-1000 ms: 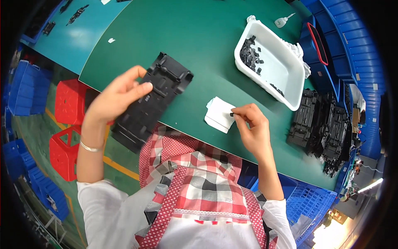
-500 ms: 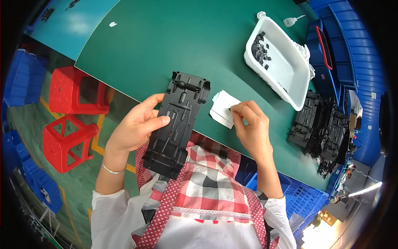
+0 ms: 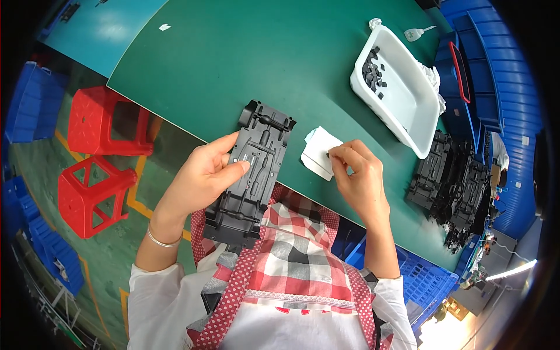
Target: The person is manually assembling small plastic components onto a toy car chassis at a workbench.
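My left hand [image 3: 211, 175] grips a long black plastic chassis [image 3: 255, 169], like the underside of a toy car, by its left side, thumb on its face. The part is tilted over the table edge and my apron. To its right, my right hand [image 3: 360, 172] is closed in a pinch on a small black piece, mostly hidden by the fingertips. Those fingers are over the right side of a small white pad [image 3: 317, 153] lying on the green table [image 3: 233, 64].
A white tub [image 3: 402, 96] holds several small black pieces. Right of it are piled black chassis parts [image 3: 429, 175] and blue bins [image 3: 461, 111]. A dropper bottle [image 3: 417, 33] lies at the back. Red stools [image 3: 96, 195] stand left; a blue crate [image 3: 426, 286] is below the table's edge.
The chassis has turned slightly in my left hand, so its face catches the light differently. My right hand stays by the pad, still pinching. The view has shifted a little.
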`<state>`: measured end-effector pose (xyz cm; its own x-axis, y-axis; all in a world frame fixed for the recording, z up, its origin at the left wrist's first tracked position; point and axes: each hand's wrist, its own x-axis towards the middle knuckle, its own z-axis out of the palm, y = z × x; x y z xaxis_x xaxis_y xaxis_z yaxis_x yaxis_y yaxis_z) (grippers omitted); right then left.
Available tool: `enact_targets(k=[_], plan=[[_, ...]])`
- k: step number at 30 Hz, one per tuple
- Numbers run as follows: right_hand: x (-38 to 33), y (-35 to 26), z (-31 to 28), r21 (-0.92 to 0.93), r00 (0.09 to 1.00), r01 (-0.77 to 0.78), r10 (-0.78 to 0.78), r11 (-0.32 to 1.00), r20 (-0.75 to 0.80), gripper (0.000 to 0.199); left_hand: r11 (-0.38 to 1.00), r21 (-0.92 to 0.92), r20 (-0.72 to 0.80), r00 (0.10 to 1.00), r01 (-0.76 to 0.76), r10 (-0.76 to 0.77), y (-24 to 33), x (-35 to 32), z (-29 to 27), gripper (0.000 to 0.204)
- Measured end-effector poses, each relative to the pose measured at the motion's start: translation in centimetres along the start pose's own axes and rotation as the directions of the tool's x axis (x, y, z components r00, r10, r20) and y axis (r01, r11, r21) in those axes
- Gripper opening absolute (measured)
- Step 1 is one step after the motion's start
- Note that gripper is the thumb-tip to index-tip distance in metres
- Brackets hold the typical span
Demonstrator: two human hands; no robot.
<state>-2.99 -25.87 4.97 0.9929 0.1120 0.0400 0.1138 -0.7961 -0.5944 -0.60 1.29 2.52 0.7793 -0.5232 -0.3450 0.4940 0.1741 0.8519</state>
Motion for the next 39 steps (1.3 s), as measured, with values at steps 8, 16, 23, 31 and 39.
enact_targets(k=[8,16,23,31,39], plan=[[0.8,-1.2,-1.1,0.098,1.000,-0.015,0.016,0.995,-0.010,0.008,0.999,-0.022,-0.048,0.998,-0.044,0.043,0.2,-0.1,1.1,0.039],[3.5,-4.1,2.5,0.675,0.998,-0.058,0.053,0.736,0.028,0.008,0.993,0.113,-0.080,0.996,-0.029,0.039,0.3,-0.2,1.6,0.040],[5.5,-5.2,3.5,0.696,0.987,-0.150,0.067,0.702,0.145,0.011,0.950,0.308,-0.122,0.988,-0.048,0.090,0.4,-0.4,2.0,0.048],[6.0,-5.1,3.7,0.632,0.991,-0.075,-0.014,0.771,0.135,0.010,0.940,0.336,-0.102,0.994,0.066,-0.034,1.9,-0.6,2.1,0.042],[6.3,-5.4,3.6,0.583,0.988,-0.107,0.019,0.806,0.155,0.009,0.953,0.300,-0.100,0.995,0.045,-0.016,1.8,-0.4,2.2,0.039]])
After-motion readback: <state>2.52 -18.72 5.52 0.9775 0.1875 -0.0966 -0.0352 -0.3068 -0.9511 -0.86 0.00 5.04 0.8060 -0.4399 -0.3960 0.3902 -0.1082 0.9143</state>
